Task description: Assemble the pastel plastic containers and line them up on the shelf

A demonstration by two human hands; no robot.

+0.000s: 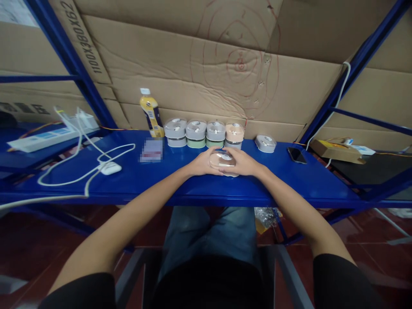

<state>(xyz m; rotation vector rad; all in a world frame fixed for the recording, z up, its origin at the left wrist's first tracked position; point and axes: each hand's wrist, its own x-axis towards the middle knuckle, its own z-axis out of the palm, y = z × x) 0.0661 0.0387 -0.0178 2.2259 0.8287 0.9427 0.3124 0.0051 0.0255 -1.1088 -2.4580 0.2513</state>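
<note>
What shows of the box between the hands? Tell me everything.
The box is rounded and peach-brown, with a shiny, clear, plastic-looking lid and a pale mark on top. It looks closed, in front of the stacked boxes. The left hand and right hand clasp its sides, partly hiding it; any tilt, and whether it touches the blue table, are unclear.

- Left hand and right hand: two hands, the clock's centre
- Held container: one, between them
- Two-high container stacks: four, making eight containers, 11 o'clock
- Single container: one, 2 o'clock
- Bottle: one, 10 o'clock
- Phone: one, 3 o'clock
- Small white object: one, 9 o'clock
- Power strip: one, farther, 9 o'clock
- Cardboard box: one, farther, 3 o'clock
</note>
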